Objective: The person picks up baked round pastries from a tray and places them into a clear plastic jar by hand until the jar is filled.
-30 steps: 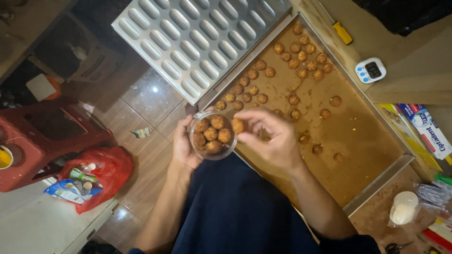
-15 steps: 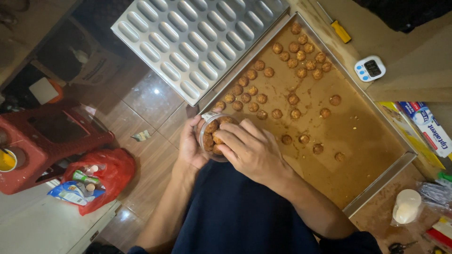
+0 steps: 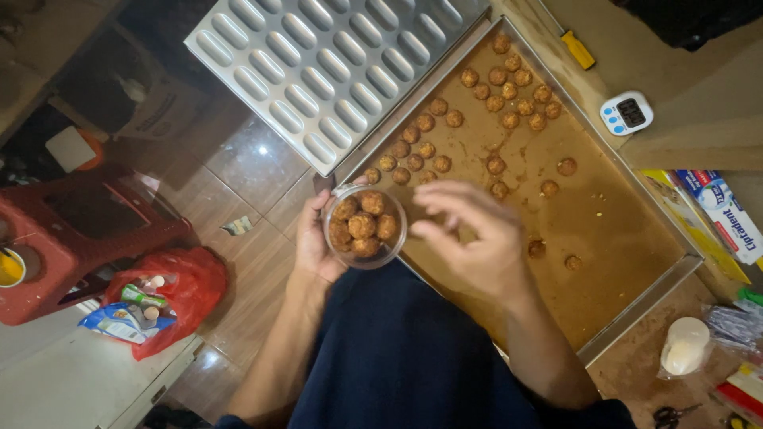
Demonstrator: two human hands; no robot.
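While left hand [image 3: 314, 238] grips cup [image 3: 365, 226], right hand [image 3: 477, 238] seemingly empty.

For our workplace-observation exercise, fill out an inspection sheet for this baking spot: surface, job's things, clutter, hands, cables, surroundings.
Surface: large metal baking tray lined with brown, stained paper.
Job's things: small clear tub filled with round brown cookies; loose cookies grouped on the tray's far half.
Clutter: white digital timer, yellow-handled tool, printed box, small white bag, scissors.
Hands: left hand cups the tub; right hand above the tray beside it, fingers curled, blurred, nothing visibly held.
Cables: nothing seen.
Surroundings: ridged metal mould tray, tiled floor, red plastic stool, red bag of packets.
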